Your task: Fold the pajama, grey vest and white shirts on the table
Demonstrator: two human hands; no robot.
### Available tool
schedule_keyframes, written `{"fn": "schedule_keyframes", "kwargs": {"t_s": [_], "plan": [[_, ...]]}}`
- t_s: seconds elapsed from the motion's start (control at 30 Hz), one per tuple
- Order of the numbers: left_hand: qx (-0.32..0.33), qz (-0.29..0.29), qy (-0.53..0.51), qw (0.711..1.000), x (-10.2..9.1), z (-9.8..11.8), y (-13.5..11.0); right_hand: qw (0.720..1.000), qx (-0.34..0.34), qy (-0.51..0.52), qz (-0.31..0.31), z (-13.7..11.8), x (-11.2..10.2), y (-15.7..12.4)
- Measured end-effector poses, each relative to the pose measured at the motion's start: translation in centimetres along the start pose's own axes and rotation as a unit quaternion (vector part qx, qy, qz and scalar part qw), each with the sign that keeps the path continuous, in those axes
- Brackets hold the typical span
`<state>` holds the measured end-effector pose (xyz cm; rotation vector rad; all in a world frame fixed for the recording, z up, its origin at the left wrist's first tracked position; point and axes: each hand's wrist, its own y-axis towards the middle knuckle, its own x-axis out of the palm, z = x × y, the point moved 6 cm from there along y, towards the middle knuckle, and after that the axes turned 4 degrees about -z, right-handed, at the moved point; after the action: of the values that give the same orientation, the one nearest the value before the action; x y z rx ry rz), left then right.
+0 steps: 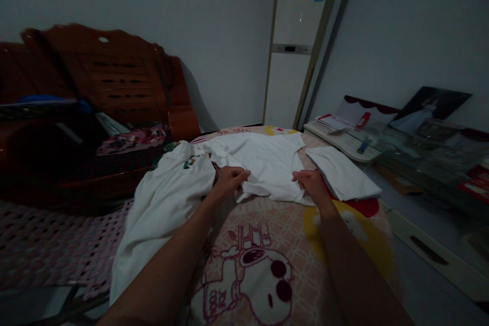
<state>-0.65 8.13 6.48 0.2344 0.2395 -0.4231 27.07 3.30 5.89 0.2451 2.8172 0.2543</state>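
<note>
A white T-shirt lies spread on a pink cartoon-print blanket. My left hand is closed on the shirt's near left edge. My right hand pinches its near right edge. A pile of white garments lies heaped to the left, touching the shirt. One folded white garment rests on the blanket just right of my right hand.
A dark wooden bench with clutter stands at the left. A tall white air conditioner fills the far corner. A low glass-topped table with papers and a framed picture runs along the right wall.
</note>
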Motion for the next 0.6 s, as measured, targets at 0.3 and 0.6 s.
{"fn": "schedule_keyframes", "kwargs": {"t_s": [0.3, 0.6], "plan": [[0.036, 0.398, -0.059, 0.915, -9.0, 0.3, -1.8, 0.867, -0.01, 0.062, 0.494, 1.9, -10.9, -3.1], [0.047, 0.467, -0.019, 0.883, -10.3, 1.3, -3.3, 0.821, -0.003, -0.013, 0.57, 2.0, -12.7, -3.8]]}}
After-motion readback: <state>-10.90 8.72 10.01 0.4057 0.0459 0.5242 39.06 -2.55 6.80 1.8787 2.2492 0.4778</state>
